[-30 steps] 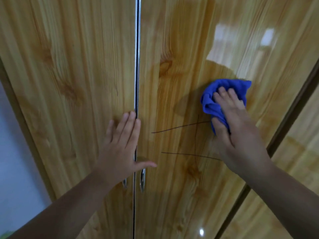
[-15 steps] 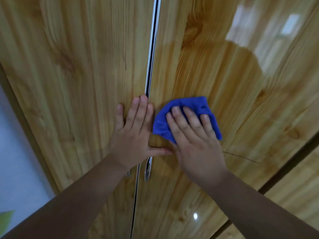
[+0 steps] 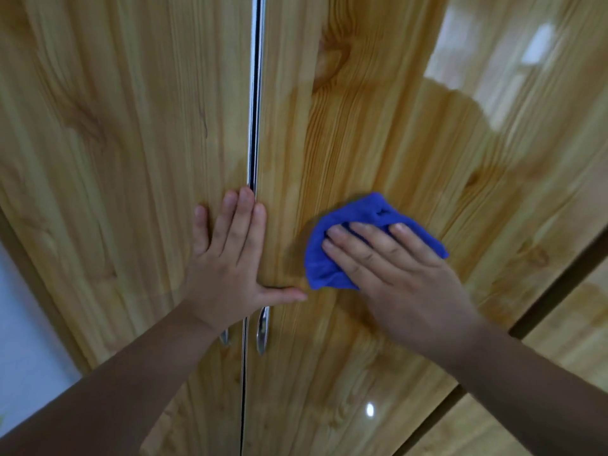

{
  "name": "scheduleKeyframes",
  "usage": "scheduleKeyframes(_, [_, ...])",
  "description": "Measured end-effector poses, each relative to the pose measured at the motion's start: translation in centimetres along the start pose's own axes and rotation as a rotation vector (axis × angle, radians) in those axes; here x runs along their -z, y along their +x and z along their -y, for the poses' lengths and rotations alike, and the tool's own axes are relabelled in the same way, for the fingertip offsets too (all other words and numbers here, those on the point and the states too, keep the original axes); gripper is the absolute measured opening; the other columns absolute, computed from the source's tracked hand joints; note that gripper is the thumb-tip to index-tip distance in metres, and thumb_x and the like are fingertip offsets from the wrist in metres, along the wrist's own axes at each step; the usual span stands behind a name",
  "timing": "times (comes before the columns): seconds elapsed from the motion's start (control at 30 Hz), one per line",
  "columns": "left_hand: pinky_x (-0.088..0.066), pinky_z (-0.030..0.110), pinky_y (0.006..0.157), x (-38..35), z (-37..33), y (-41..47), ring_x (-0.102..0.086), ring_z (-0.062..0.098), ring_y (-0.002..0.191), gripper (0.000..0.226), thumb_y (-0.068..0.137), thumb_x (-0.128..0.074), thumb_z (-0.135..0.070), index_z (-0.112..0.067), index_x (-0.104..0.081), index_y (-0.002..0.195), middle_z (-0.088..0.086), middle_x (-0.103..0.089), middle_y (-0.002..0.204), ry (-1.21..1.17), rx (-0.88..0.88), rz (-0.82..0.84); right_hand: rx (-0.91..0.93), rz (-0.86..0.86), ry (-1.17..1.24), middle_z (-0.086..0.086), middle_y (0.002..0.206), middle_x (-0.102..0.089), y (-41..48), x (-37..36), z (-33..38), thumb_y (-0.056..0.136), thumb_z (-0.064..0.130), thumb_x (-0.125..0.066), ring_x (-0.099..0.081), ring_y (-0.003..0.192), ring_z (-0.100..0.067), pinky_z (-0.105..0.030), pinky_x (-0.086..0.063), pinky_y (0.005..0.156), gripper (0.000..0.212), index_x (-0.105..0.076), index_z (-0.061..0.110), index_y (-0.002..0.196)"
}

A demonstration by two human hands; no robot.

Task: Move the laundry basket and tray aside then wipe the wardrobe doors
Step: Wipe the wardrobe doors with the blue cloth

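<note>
1. Right grip (image 3: pixel 401 284): fingers (image 3: pixel 362 233) straight and spread, pressed flat on a blue cloth (image 3: pixel 320 268). Nothing is pinched; the palm bears on the cloth's lower right part.
2. Blue cloth: bunched and creased, held against the right wardrobe door (image 3: pixel 378 126) at mid height, just right of the centre seam. Its folds show above and to the left of the fingers.
3. Left grip (image 3: pixel 227 258): flat and uncurled, fingers together and pointing up, palm on the left wardrobe door (image 3: pixel 115 159). The fingertips lie at the seam; the thumb (image 3: pixel 283 295) reaches sideways across onto the right door, ending just below the cloth.
4. Centre seam (image 3: pixel 255 93): a bright metal strip runs top to bottom between the two shut doors.
5. Handles: two metal pulls, left handle (image 3: pixel 224 337) and right handle (image 3: pixel 262 330), flank the seam just under the left wrist.
6. Door surface: glossy light wood grain with knots. The right door carries a dark reflection of the person's outline and a small light spot (image 3: pixel 369 409) low down.
7. Outward: a dark frame strip (image 3: pixel 543 307) separates a further wood panel (image 3: pixel 559 350) at right; pale wall (image 3: pixel 19 324) at left.
</note>
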State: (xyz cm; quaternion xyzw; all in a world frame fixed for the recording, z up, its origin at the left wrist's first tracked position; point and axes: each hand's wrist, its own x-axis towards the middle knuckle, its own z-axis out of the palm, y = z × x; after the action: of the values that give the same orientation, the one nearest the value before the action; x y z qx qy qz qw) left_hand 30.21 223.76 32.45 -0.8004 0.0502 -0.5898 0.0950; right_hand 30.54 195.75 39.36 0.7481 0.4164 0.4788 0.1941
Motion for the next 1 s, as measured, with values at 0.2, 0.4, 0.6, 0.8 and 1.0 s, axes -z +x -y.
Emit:
scheduleKeyframes(0.2, [-0.003, 0.059, 0.129, 0.1, -0.1, 0.1, 0.000, 0.030, 0.163, 0.148, 0.067, -0.044, -0.105, -0.001, -0.005, 0.166, 0.012, 0.005, 0.176, 0.008, 0.008, 0.025, -0.085, -0.077, -0.125, 0.005, 0.171, -0.017, -4.2, 2.6, -10.0, 0.101, 0.038, -0.047, -0.017, 0.157, -0.018, -0.040, -0.006, 0.128, 0.066, -0.026, 0.021, 0.162])
scheduleKeyframes(0.4, [0.000, 0.057, 0.130, -0.1, 0.0, 0.1, 0.002, 0.030, 0.163, 0.149, 0.067, -0.046, -0.104, 0.000, -0.006, 0.165, 0.014, 0.005, 0.176, 0.009, 0.010, 0.021, -0.128, -0.060, -0.032, 0.007, 0.171, -0.013, -5.5, 3.6, -13.2, 0.111, 0.039, -0.030, -0.015, 0.158, -0.022, -0.045, -0.004, 0.128, 0.056, -0.017, 0.023, 0.164])
scheduleKeyframes(0.6, [-0.001, 0.057, 0.129, -0.2, 0.0, 0.0, 0.001, 0.030, 0.163, 0.149, 0.067, -0.046, -0.104, 0.001, -0.005, 0.166, 0.014, 0.004, 0.176, 0.018, 0.012, 0.016, -0.193, -0.103, 0.026, 0.002, 0.169, -0.019, -3.5, 3.4, -9.4, 0.108, 0.035, -0.046, -0.014, 0.157, -0.024, -0.048, -0.006, 0.128, 0.059, -0.025, 0.021, 0.162])
scheduleKeyframes(0.8, [-0.002, 0.059, 0.130, -0.3, 0.0, -0.3, 0.000, 0.032, 0.163, 0.153, 0.063, -0.046, -0.106, 0.002, -0.008, 0.165, 0.015, 0.002, 0.176, 0.019, 0.009, 0.021, -0.207, -0.054, 0.076, 0.003, 0.166, -0.018, -0.1, 1.1, -1.7, 0.102, 0.032, -0.052, -0.013, 0.157, -0.020, -0.044, -0.003, 0.128, 0.063, -0.029, 0.021, 0.159])
scheduleKeyframes(1.0, [-0.001, 0.058, 0.129, -0.2, -0.1, -0.3, -0.002, 0.031, 0.163, 0.154, 0.060, -0.041, -0.108, -0.001, -0.009, 0.166, 0.013, 0.003, 0.176, 0.008, 0.004, 0.027, -0.164, -0.038, 0.145, 0.005, 0.167, -0.027, 2.9, -1.3, 5.3, 0.108, 0.039, -0.036, -0.018, 0.155, -0.018, -0.041, 0.002, 0.128, 0.054, -0.035, 0.019, 0.159])
